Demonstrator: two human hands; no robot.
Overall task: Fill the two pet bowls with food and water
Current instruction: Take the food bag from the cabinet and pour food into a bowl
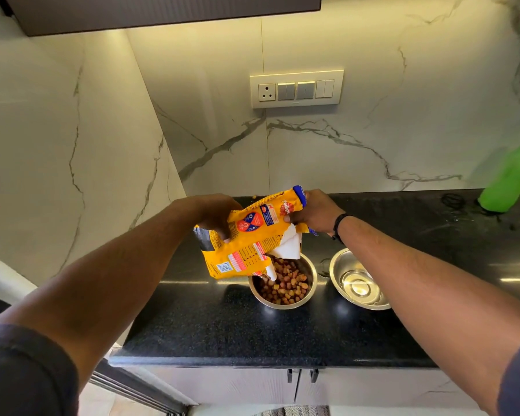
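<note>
A yellow pet food bag (252,238) is tilted over the left steel bowl (312,276), its torn mouth down, and brown kibble (285,285) lies heaped in that bowl. My left hand (219,216) grips the bag's left side. My right hand (315,210) holds its upper right corner. The right steel bowl (342,265) stands just beside the first, partly behind my right forearm, and holds some clear water.
Both bowls stand on a black stone counter (222,325) against a marble wall. A green bottle (511,178) stands at the far right by the wall. A switch panel (296,89) is on the wall above. Cabinet door handles (302,375) sit below the counter edge.
</note>
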